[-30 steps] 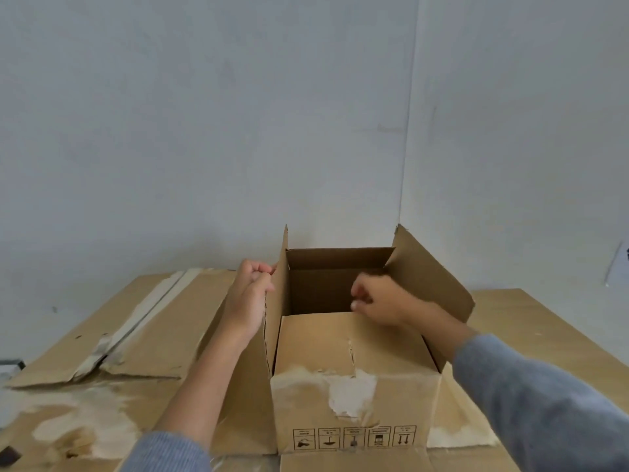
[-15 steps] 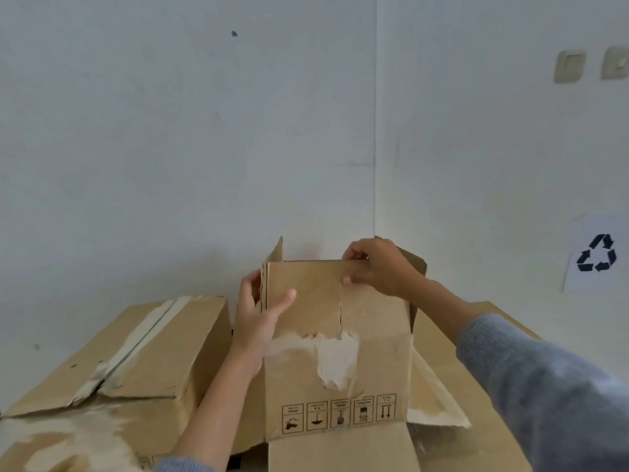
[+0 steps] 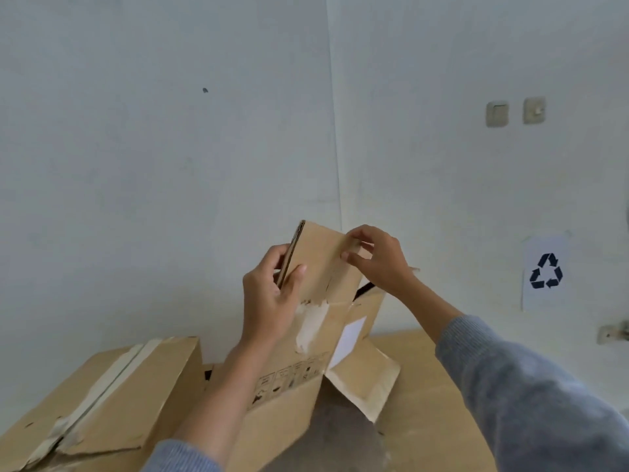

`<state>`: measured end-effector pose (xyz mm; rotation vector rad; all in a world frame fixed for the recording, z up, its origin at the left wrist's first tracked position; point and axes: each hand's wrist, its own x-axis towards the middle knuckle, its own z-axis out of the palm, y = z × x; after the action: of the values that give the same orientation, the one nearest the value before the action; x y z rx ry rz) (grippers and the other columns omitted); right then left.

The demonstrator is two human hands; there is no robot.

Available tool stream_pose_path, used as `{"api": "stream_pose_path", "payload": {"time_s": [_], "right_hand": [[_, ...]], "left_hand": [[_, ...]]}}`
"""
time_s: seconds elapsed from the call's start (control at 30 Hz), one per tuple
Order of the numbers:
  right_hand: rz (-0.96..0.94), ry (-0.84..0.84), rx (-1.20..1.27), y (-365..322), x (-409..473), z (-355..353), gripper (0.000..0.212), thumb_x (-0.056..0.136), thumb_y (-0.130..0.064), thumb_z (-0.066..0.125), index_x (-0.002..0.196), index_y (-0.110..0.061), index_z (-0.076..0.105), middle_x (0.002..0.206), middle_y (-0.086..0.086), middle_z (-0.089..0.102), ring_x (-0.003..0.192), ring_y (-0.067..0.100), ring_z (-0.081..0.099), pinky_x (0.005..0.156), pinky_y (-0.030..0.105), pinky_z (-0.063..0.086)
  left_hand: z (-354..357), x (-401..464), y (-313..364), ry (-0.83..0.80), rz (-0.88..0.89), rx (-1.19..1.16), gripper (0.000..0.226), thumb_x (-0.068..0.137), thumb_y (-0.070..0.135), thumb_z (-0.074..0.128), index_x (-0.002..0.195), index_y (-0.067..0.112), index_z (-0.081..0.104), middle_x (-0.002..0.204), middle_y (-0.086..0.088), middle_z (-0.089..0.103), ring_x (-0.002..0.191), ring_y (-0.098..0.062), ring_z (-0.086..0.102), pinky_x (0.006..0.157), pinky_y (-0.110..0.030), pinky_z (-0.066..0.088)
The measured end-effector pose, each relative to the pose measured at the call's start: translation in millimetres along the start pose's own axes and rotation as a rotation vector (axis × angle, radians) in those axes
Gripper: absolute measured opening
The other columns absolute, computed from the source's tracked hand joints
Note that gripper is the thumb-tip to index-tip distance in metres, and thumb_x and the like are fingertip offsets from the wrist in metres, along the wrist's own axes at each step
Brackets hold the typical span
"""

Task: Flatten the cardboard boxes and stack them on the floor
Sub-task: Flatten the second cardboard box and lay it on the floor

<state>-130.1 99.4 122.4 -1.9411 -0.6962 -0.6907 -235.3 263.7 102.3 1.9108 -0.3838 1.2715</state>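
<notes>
A brown cardboard box [image 3: 320,321] with torn white tape and handling symbols is lifted and tilted in front of me, its panels pressed close together and its lower flaps hanging open. My left hand [image 3: 272,298] grips its upper left edge, thumb on the near face. My right hand [image 3: 377,260] pinches the top right corner. A second cardboard box [image 3: 129,396], taped along its top, stands low at the left. Flat cardboard [image 3: 425,420] lies under and to the right of the held box.
White walls meet in a corner straight ahead. A paper recycling sign [image 3: 546,270] hangs on the right wall, with two wall switches [image 3: 515,112] above it. A small fitting [image 3: 612,332] sticks out of the wall at the far right.
The open box has been raised off the cardboard and squeezed nearly flat. Both hands shifted from its flaps to its upper edge, and my view tilted up.
</notes>
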Motion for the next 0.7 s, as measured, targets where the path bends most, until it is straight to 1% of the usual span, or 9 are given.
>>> {"api": "stream_pose_path", "payload": {"time_s": [0.07, 0.13, 0.23, 0.33, 0.4, 0.5, 0.6, 0.63, 0.7], "right_hand": [[-0.045, 0.050, 0.010, -1, 4, -15, 0.026, 0.079, -0.012, 0.069, 0.104, -0.010, 0.062, 0.102, -0.001, 0.062, 0.101, 0.018, 0.058, 0.095, 0.028, 0.048], [-0.114, 0.094, -0.005, -6, 14, -32, 0.025, 0.080, -0.012, 0.067, 0.104, -0.009, 0.061, 0.102, 0.002, 0.062, 0.099, 0.019, 0.058, 0.094, 0.030, 0.048], [-0.202, 0.118, -0.083, -17, 37, -57, 0.027, 0.082, -0.014, 0.063, 0.108, -0.009, 0.059, 0.105, 0.005, 0.060, 0.097, 0.019, 0.054, 0.090, 0.029, 0.044], [-0.222, 0.034, -0.127, -20, 54, -66, 0.032, 0.083, -0.018, 0.060, 0.114, -0.013, 0.058, 0.105, -0.003, 0.053, 0.096, 0.013, 0.049, 0.087, 0.026, 0.038], [-0.195, -0.039, -0.130, -11, 58, -59, 0.037, 0.081, -0.020, 0.060, 0.118, -0.014, 0.058, 0.107, -0.001, 0.056, 0.096, 0.012, 0.048, 0.086, 0.024, 0.035], [-0.154, -0.107, -0.142, 17, 54, -33, 0.041, 0.083, -0.018, 0.061, 0.123, -0.014, 0.057, 0.121, 0.005, 0.060, 0.107, 0.015, 0.054, 0.088, 0.018, 0.030], [-0.115, -0.139, -0.080, 46, 42, -4, 0.043, 0.086, -0.014, 0.058, 0.128, -0.013, 0.054, 0.130, 0.004, 0.057, 0.121, 0.018, 0.051, 0.092, 0.010, 0.025], [-0.103, -0.161, -0.064, 55, 38, 5, 0.045, 0.087, -0.012, 0.057, 0.131, -0.012, 0.051, 0.134, 0.005, 0.055, 0.124, 0.018, 0.049, 0.095, 0.011, 0.025], [-0.083, -0.232, -0.048, 71, 27, 22, 0.051, 0.086, -0.007, 0.055, 0.136, -0.010, 0.045, 0.139, 0.007, 0.050, 0.129, 0.021, 0.045, 0.105, 0.019, 0.030]], "left_hand": [[7, 6, 14, 0.014, 0.032, -0.049, 0.016, 0.087, 0.010, 0.060, 0.103, 0.011, 0.062, 0.088, 0.019, 0.064, 0.080, 0.008, 0.063, 0.066, -0.004, 0.047], [11, 16, 29, 0.037, 0.034, -0.113, 0.017, 0.088, 0.009, 0.059, 0.102, 0.017, 0.061, 0.090, 0.016, 0.066, 0.082, 0.002, 0.064, 0.070, -0.008, 0.049], [22, 35, 48, 0.119, -0.016, -0.192, 0.017, 0.088, 0.011, 0.058, 0.103, 0.019, 0.059, 0.091, 0.011, 0.065, 0.078, -0.004, 0.064, 0.063, -0.011, 0.050], [37, 43, 48, 0.223, -0.106, -0.233, 0.015, 0.088, 0.010, 0.057, 0.102, 0.016, 0.058, 0.084, 0.013, 0.062, 0.068, 0.005, 0.059, 0.058, -0.008, 0.048], [48, 37, 37, 0.283, -0.203, -0.257, 0.014, 0.088, 0.009, 0.057, 0.100, 0.016, 0.059, 0.081, 0.012, 0.061, 0.065, 0.009, 0.057, 0.057, -0.006, 0.046], [64, 20, 13, 0.342, -0.372, -0.317, 0.012, 0.088, 0.008, 0.056, 0.092, 0.019, 0.061, 0.080, 0.010, 0.062, 0.070, 0.000, 0.058, 0.061, -0.013, 0.046], [78, 1, -12, 0.372, -0.469, -0.325, 0.018, 0.088, 0.009, 0.056, 0.081, 0.024, 0.061, 0.079, 0.006, 0.061, 0.072, -0.009, 0.056, 0.065, -0.021, 0.045], [82, -5, -21, 0.384, -0.485, -0.309, 0.018, 0.088, 0.008, 0.056, 0.081, 0.024, 0.061, 0.079, 0.006, 0.061, 0.071, -0.009, 0.056, 0.064, -0.021, 0.045], [86, -15, -40, 0.409, -0.541, -0.265, 0.012, 0.088, 0.008, 0.056, 0.087, 0.019, 0.061, 0.080, 0.006, 0.062, 0.071, -0.010, 0.056, 0.063, -0.021, 0.045]]}}
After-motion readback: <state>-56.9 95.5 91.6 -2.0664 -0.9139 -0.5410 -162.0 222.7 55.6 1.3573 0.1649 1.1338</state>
